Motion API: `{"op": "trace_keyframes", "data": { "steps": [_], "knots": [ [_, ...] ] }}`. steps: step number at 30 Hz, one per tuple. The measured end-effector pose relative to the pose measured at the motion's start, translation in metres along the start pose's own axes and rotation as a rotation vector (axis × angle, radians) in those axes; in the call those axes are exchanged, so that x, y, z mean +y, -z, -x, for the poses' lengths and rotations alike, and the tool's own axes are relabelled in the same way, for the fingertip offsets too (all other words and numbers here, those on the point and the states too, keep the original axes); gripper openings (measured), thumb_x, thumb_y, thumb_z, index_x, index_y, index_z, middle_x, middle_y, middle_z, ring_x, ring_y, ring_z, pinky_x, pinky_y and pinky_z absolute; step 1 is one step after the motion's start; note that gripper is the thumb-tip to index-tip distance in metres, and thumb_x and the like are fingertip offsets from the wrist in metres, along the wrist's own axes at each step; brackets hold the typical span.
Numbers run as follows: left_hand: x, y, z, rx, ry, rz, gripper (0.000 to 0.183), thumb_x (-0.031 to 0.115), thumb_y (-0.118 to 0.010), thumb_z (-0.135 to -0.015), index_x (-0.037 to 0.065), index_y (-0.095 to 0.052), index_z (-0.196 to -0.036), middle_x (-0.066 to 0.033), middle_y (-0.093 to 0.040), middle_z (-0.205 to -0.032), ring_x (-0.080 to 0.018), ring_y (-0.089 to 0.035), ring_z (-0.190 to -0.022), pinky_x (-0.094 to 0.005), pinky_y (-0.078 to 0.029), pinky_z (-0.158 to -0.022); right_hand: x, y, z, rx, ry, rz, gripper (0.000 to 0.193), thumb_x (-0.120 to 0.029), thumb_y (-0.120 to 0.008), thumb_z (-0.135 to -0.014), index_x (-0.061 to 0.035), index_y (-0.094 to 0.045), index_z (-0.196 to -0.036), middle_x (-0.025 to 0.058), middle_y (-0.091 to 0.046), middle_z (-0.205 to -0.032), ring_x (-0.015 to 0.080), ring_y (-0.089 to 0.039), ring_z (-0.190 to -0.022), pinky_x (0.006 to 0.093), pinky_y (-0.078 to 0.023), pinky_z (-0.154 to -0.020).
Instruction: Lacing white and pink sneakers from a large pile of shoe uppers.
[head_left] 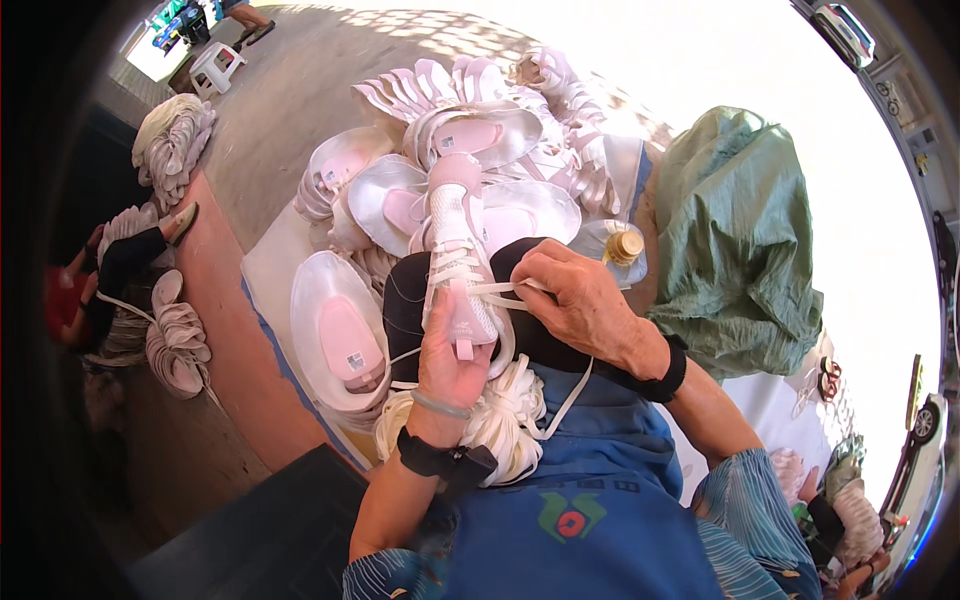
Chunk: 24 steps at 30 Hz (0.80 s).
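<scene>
A pale pink and white shoe upper (pixel 458 225) lies across my lap, its toe pointing away from me and its lacing crossing the front. My left hand (pixel 450 365) is closed around the tongue end. A flat white shoelace (pixel 495 288) stretches from the eyelets to my right hand (pixel 585 305), which pinches it between thumb and fingers on the right side. Another stretch of lace hangs below the right hand. On my apron, beside the left wrist, rests a tied bundle of cream-white laces (pixel 512 425).
Stacked shoe uppers (pixel 460 85) lie beyond my knees, with another large upper (pixel 345 325) at left. A green cloth (pixel 735 240) covers something at right, near a yellow-capped container (pixel 625 248). A white stool (pixel 216 68) stands far left. Other people sit at both sides among more uppers.
</scene>
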<state>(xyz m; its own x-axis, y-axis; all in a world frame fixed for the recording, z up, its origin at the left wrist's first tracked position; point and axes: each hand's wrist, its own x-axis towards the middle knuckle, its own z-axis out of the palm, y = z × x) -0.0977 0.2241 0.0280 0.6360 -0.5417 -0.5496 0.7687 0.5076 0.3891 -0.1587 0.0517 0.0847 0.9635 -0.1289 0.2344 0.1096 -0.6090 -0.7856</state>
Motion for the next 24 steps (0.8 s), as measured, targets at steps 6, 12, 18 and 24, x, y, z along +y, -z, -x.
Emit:
{"op": "trace_keyframes", "data": {
  "steps": [6,12,18,24],
  "knots": [
    [-0.001,-0.002,0.001,-0.038,0.006,-0.005,0.042,0.037,-0.062,-0.089,0.015,-0.053,-0.123,-0.0024,-0.060,-0.116,-0.0179,-0.056,-0.107,-0.0368,-0.044,-0.093,-0.004,-0.010,0.038,-0.299,-0.141,-0.159,0.018,-0.016,-0.055,-0.088,0.0002,-0.060,-0.094,0.0202,-0.060,-0.080,0.0385,-0.059,-0.077,0.0431,-0.047,-0.069],
    [0.001,0.000,-0.016,-0.003,0.020,0.059,0.044,0.041,-0.067,-0.085,0.017,-0.055,-0.120,-0.0029,-0.062,-0.113,-0.0195,-0.056,-0.107,-0.0395,-0.044,-0.093,0.020,-0.003,0.019,-0.224,-0.345,-0.214,0.031,-0.027,-0.049,-0.095,0.0028,-0.059,-0.093,0.0218,-0.061,-0.079,0.0379,-0.058,-0.073,0.0403,-0.046,-0.066],
    [0.008,-0.010,-0.002,0.072,-0.002,0.097,0.043,0.037,-0.069,-0.083,0.019,-0.056,-0.119,-0.0019,-0.062,-0.110,-0.0195,-0.058,-0.103,-0.0383,-0.045,-0.089,0.008,0.018,-0.005,-0.157,-0.344,-0.310,0.038,-0.033,-0.047,-0.097,0.0031,-0.053,-0.085,0.0077,-0.044,-0.064,0.0162,-0.043,-0.063,0.0335,-0.040,-0.058],
    [-0.011,-0.003,-0.013,0.106,0.075,0.078,0.043,0.040,-0.070,-0.082,0.020,-0.055,-0.117,-0.0001,-0.062,-0.107,-0.0166,-0.058,-0.099,-0.0361,-0.044,-0.085,-0.019,0.010,-0.007,-0.252,-0.201,-0.007,0.031,-0.031,-0.052,-0.094,0.0001,-0.055,-0.095,0.0220,-0.062,-0.073,0.0405,-0.061,-0.072,0.0462,-0.047,-0.064]
  ]
}}
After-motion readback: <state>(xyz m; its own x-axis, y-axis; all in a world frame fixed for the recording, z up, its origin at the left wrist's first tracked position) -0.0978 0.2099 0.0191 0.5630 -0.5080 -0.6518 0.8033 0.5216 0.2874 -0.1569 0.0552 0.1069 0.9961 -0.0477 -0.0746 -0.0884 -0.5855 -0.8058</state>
